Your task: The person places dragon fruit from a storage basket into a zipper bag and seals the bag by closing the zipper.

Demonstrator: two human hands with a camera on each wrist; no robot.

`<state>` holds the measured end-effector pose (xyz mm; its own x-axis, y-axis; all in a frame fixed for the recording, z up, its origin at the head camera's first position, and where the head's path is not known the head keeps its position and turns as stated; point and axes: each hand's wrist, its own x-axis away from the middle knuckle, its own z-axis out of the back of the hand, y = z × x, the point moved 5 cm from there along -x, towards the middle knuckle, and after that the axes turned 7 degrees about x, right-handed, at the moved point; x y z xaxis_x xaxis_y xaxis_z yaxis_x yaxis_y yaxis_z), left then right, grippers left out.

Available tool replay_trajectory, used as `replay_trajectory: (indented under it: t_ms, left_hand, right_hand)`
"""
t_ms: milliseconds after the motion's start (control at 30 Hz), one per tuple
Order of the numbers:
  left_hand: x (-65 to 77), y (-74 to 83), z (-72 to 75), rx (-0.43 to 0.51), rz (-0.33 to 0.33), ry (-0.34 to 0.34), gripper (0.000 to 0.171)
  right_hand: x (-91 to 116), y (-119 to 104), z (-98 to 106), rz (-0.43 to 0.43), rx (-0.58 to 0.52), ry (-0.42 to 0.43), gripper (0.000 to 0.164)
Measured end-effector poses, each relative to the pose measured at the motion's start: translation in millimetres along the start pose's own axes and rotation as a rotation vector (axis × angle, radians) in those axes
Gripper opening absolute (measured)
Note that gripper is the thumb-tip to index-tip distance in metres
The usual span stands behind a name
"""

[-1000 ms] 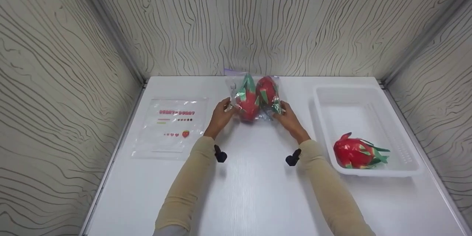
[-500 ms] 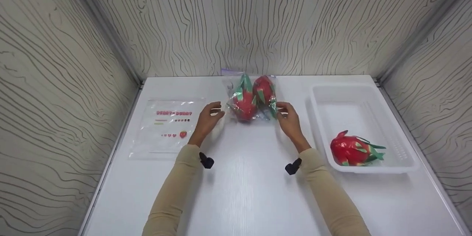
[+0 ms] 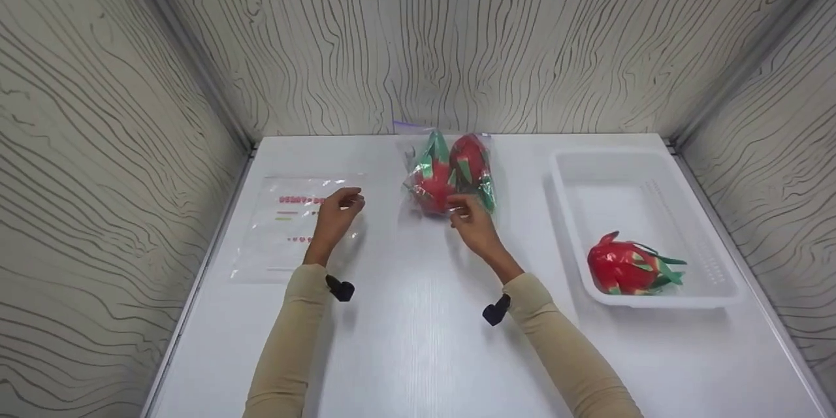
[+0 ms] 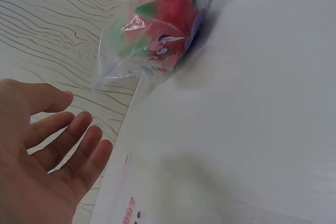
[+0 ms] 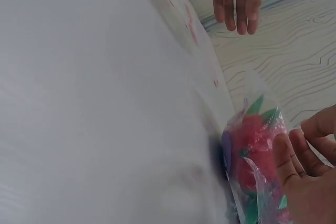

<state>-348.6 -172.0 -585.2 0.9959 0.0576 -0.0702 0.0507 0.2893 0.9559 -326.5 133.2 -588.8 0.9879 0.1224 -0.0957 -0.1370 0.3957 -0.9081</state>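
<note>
A clear zip bag (image 3: pixel 413 126) with a purple edge lies at the back middle of the table, holding two red and green dragon fruits (image 3: pixel 432 179). My left hand (image 3: pixel 334 219) hovers over the right part of a flat clear bag (image 3: pixel 258 258) printed with red lettering and small fruit pictures. In the left wrist view the fingers of that hand (image 4: pixel 97 156) are loosely bent with nothing between them. My right hand (image 3: pixel 477 228) is at the front of the filled bag, overlapping its lower edge in the head view, its fingers relaxed and holding nothing.
At the right stands a white plastic tray (image 3: pixel 666 302) with one dragon fruit (image 3: pixel 624 268) in its near left corner. Wood-patterned walls (image 3: pixel 431 39) enclose the white table (image 3: pixel 424 339) at the back and both sides.
Both hands have let go of the filled bag. The left hand has moved left over the flat bag; the right hand has shifted left and slightly nearer, in front of the filled bag.
</note>
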Motion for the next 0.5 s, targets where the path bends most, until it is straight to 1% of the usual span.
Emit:
replay_trajectory:
  t_ms: [133, 200, 300, 433, 500]
  left_hand:
    - [3.3, -8.7, 18.4, -0.026, 0.035, 0.051, 0.035]
    - [6.0, -14.0, 27.6, -0.033, 0.069, 0.076, 0.034]
    - [10.1, -20.7, 40.1, -0.023, 0.122, 0.096, 0.034]
    - [13.5, -27.8, 55.6, -0.019, 0.165, 0.116, 0.034]
    - [14.3, -31.3, 63.0, -0.034, 0.178, 0.129, 0.035]
  right_hand:
    - [2.2, -8.2, -17.9, -0.001, 0.033, -0.06, 0.034]
    - [3.0, -11.8, -26.7, 0.005, 0.046, -0.089, 0.034]
    - [3.5, -16.4, -39.7, 0.013, 0.061, -0.134, 0.034]
    - [3.0, -20.3, -56.8, 0.031, 0.044, -0.189, 0.033]
    - [2.7, -21.9, -64.9, 0.042, 0.034, -0.213, 0.033]
